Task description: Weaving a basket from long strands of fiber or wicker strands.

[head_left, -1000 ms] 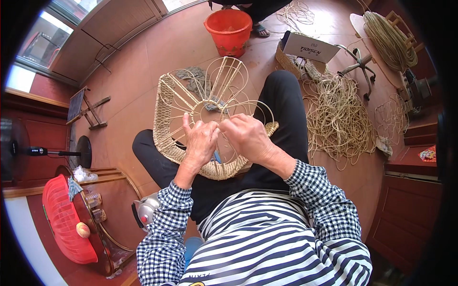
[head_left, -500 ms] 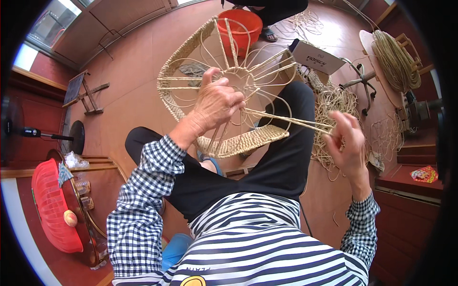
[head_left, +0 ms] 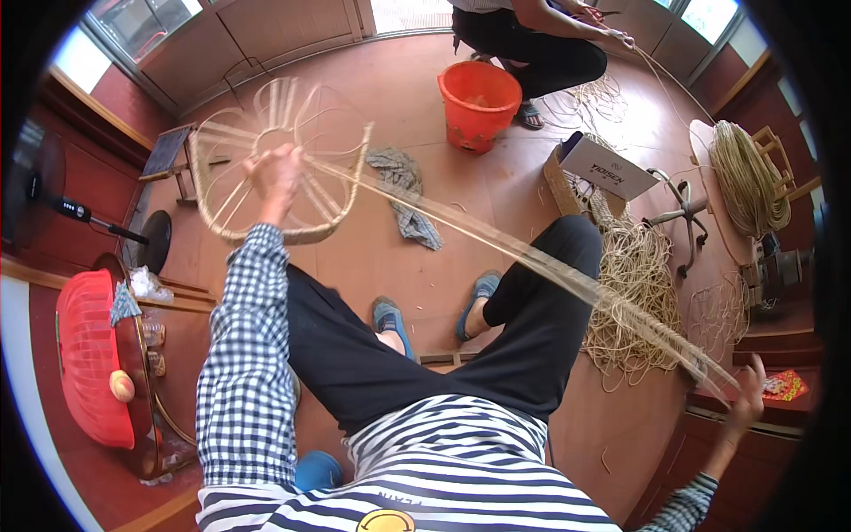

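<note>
My left hand (head_left: pixel 277 175) is closed on the inner ring of a half-woven straw basket piece, raised at the left above my knee. Its braided outer band (head_left: pixel 301 235) curves round below, and loose loops and paired spokes run from the ring, blurred by motion. A pair of long straw cords (head_left: pixel 505 244) stretches from the ring across my lap to the lower right. At their far end my right hand (head_left: pixel 747 396) is closed on them, arm reached out wide; its fingertips are partly blurred.
A red bucket (head_left: pixel 479 105) stands ahead, near a crouching person (head_left: pixel 541 58) handling a cord and red-handled scissors. At right lie a cord heap (head_left: pixel 634 301), an open box (head_left: pixel 607 170) and a large cord coil (head_left: pixel 752 177). A grey cloth (head_left: pixel 406 197) lies on the floor; a red basket (head_left: pixel 89 363) is at left.
The basket piece has moved left and away from my lap in my left hand. My right hand has swung far out to the lower right, drawing the cords out long.
</note>
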Available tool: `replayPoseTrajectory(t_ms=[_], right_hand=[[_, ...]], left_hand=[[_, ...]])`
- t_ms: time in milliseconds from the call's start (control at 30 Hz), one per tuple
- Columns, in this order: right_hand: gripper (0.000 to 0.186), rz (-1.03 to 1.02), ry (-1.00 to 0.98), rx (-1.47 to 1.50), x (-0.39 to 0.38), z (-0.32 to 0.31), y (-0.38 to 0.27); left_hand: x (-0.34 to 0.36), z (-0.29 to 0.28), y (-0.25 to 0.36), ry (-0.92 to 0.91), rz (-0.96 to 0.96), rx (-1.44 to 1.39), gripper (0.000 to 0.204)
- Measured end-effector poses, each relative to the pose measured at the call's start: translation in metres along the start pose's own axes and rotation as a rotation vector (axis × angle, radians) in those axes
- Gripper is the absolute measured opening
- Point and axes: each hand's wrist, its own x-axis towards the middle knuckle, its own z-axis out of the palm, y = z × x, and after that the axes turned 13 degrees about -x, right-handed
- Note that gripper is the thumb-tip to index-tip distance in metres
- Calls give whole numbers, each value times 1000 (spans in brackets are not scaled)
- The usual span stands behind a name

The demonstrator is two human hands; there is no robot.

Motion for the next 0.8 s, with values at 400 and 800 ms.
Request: replayPoseTrajectory(t_ms=[400,800], right_hand=[[52,-731,-9,129,-11,182,-344],[18,-275,107,-438,43,76,-149]], left_hand=[[-105,-16,153,-348,531,-550,19],[-131,-12,146,-348,619,-537,18]])
